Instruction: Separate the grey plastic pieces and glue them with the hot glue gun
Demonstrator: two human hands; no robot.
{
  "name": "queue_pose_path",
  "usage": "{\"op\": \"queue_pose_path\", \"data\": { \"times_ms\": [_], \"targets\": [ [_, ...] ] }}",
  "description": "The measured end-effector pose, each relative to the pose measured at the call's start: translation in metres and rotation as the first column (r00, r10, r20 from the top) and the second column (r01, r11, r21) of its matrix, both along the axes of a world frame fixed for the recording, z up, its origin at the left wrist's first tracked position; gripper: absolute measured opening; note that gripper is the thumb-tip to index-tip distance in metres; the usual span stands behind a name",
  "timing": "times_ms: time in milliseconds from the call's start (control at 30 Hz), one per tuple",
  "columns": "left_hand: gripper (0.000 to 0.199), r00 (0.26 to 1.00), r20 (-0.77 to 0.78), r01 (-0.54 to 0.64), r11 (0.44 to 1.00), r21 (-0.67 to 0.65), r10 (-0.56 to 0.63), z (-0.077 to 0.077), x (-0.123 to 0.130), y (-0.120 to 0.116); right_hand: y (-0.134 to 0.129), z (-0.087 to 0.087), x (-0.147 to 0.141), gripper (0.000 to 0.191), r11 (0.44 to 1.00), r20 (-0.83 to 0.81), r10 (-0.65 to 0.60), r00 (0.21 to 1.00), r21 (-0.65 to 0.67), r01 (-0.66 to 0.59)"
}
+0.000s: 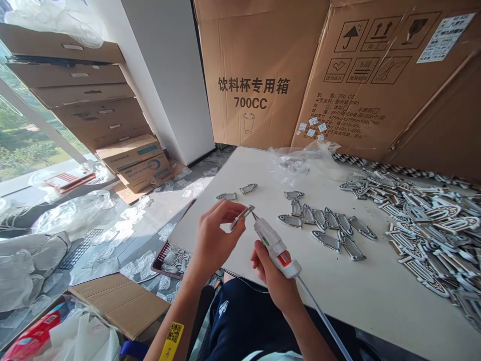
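Observation:
Above the white table [233,165], my left hand [216,235] pinches a small silver-grey arched frame piece [242,216] between thumb and fingers. My right hand [276,278] is wrapped around a white hot glue gun [270,238] with a red part on its side. The gun's thin metal nozzle points at the far end of the held piece, touching it or very near. A translucent rod or cord trails from its back. Several similar frame pieces [325,240] lie just right of the gun, and two more [248,189] rest beyond my left hand.
A large pile of frame pieces [436,220] covers the table's right side. Clear plastic bags [296,163] lie at the back, before big cardboard boxes [255,55]. Left of the table, a dark red basket [161,260] holds more pieces. An open carton [124,303] and plastic wrap crowd the floor.

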State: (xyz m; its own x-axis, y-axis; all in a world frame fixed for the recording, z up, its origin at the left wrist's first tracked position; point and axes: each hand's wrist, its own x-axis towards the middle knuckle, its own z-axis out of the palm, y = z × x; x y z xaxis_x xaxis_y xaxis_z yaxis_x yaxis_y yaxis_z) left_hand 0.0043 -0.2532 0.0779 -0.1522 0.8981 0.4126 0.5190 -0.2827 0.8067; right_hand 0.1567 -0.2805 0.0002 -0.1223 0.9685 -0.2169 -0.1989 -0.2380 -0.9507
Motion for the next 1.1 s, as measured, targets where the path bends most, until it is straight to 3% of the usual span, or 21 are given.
{"op": "queue_pose_path", "data": {
  "times_ms": [167, 333, 433, 567, 767, 867, 900, 967, 1100],
  "targets": [
    [0.014, 0.986, -0.164, 0.050, 0.998, 0.034, -0.044, -0.002, -0.016, 0.002, 0.005, -0.001, 0.005, 0.076, 0.996, 0.011, 0.092, 0.996, -0.024, -0.091],
    [0.015, 0.997, -0.055, 0.047, 0.998, -0.036, -0.048, -0.008, -0.024, 0.010, 0.006, -0.004, 0.008, 0.071, 0.991, 0.010, 0.131, 0.991, -0.035, -0.131],
    [0.022, 0.999, 0.042, 0.011, 0.980, -0.201, -0.002, -0.021, -0.028, 0.018, 0.004, -0.006, 0.008, 0.066, 0.997, -0.084, 0.075, 0.994, 0.017, -0.074],
    [0.025, 0.995, -0.092, -0.072, 0.945, -0.318, 0.045, -0.043, -0.035, 0.029, 0.004, -0.011, 0.008, 0.049, 0.983, -0.202, -0.067, 0.977, 0.154, 0.100],
    [0.027, 0.969, -0.223, -0.156, 0.962, -0.223, 0.106, -0.061, -0.032, 0.038, 0.007, -0.019, 0.007, 0.035, 0.930, -0.253, -0.196, 0.947, 0.257, 0.261],
    [0.030, 0.937, -0.312, -0.177, 0.983, -0.045, 0.155, -0.058, -0.018, 0.036, 0.006, -0.020, 0.005, 0.030, 0.900, -0.306, -0.255, 0.917, 0.272, 0.340],
    [0.029, 0.927, -0.348, -0.140, 0.990, 0.017, 0.137, -0.057, -0.010, 0.035, 0.005, -0.020, 0.004, 0.029, 0.887, -0.324, -0.275, 0.905, 0.276, 0.369],
    [0.030, 0.906, -0.422, 0.036, 0.998, 0.054, -0.009, -0.056, 0.008, 0.031, 0.004, -0.019, 0.004, 0.027, 0.865, -0.351, -0.307, 0.885, 0.286, 0.413],
    [0.044, 0.736, -0.568, 0.395, 0.915, -0.083, -0.369, -0.064, 0.040, 0.027, 0.005, -0.019, 0.004, 0.028, 0.861, -0.386, -0.295, 0.874, 0.291, 0.418]
  ]
}}
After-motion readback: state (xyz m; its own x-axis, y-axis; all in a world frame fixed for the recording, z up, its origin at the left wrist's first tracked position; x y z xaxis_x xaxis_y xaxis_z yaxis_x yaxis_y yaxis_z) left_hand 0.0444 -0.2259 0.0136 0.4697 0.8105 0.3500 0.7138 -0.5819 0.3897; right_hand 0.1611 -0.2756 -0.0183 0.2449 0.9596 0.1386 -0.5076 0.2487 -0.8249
